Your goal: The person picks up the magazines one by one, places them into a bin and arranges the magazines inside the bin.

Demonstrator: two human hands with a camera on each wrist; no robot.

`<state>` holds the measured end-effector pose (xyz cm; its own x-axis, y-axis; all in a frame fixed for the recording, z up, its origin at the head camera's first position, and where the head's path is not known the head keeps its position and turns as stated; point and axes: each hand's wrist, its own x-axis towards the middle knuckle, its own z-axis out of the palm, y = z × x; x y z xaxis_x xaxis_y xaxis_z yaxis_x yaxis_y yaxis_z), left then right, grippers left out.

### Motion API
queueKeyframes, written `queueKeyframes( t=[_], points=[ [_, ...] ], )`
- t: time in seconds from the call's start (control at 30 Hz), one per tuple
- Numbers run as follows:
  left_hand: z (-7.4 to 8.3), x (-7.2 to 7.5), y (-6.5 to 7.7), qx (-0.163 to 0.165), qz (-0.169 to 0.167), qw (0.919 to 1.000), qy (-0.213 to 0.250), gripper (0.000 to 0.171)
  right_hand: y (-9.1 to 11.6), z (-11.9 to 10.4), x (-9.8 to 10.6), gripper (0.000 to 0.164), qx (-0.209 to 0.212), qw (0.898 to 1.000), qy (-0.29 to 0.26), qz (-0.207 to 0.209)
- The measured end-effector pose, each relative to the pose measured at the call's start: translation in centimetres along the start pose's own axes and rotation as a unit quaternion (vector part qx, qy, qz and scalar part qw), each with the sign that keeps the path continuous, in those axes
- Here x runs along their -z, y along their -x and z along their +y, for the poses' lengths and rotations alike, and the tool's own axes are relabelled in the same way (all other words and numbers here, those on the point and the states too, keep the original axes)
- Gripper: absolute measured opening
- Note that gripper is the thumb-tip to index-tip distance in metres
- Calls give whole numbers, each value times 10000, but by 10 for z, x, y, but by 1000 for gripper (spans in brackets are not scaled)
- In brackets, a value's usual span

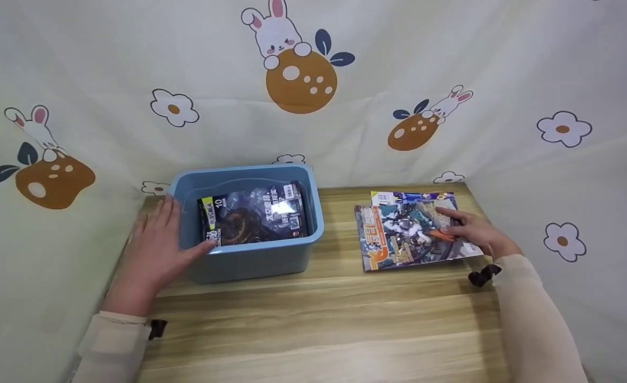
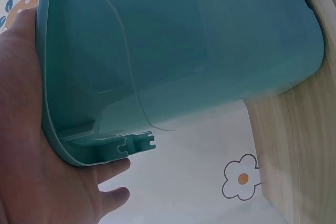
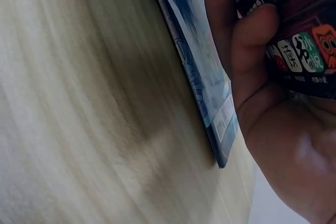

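Right hand (image 1: 476, 231) grips the upper magazine (image 1: 412, 236) by its right-hand edge, fingers bent over the cover; in the right wrist view a dark printed side with small coloured logos shows against the digits. This magazine is to the right of the blue bin (image 1: 249, 266), with a strip of worktop (image 1: 335, 319) between them. Its cover carries a white furry animal and orange lettering. Whether it is wholly raised off what is under it, I cannot tell. A lower magazine (image 1: 414, 198), purple and yellow where it shows, sticks out beyond its far edge, likewise right of the bin.

At the bin's left end, the left hand (image 1: 156, 242) rests against the rim, fingers loosely extended along the outside and thumb spread across the near corner. Inside the bin a dark magazine (image 1: 252, 221) lies face up, a yellow block at its left end. Behind the bin hangs a pale curtain (image 1: 228, 133) printed with rabbits on brown fruit and with white flowers. Cream sleeves (image 1: 531, 314) reach in from both near sides of the bin.
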<state>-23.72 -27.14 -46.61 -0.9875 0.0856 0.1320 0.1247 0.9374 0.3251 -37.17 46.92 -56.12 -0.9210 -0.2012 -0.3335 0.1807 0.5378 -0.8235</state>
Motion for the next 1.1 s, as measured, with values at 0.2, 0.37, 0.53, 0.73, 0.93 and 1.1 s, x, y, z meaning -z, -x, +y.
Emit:
queueKeyframes(
  t=[0.2, 0.37, 0.53, 0.73, 0.93, 1.1],
  points=[
    [-1, 0, 0, -20, -42, 10000, 31, 130, 0, 1, -2, 78, 54, 9999, -50, -149],
    [-1, -1, 0, -28, -34, 10000, 18, 129, 1, 3, -3, 74, 53, 9996, -245, -124],
    [0, -1, 0, -22, -38, 10000, 37, 129, 1, 3, -3, 70, 87, 9996, -261, -3],
    [-1, 0, -1, -32, -30, 10000, 58, 129, 1, -4, -4, 71, 58, 9992, -365, 172],
    [-1, -1, -2, -40, -11, 10000, 30, 130, 2, -11, -8, 71, 188, 9986, -396, 295],
    [-1, -1, -2, -49, 9, 10000, 42, 129, 1, -24, -15, 70, 384, 9967, -555, 447]
  ],
)
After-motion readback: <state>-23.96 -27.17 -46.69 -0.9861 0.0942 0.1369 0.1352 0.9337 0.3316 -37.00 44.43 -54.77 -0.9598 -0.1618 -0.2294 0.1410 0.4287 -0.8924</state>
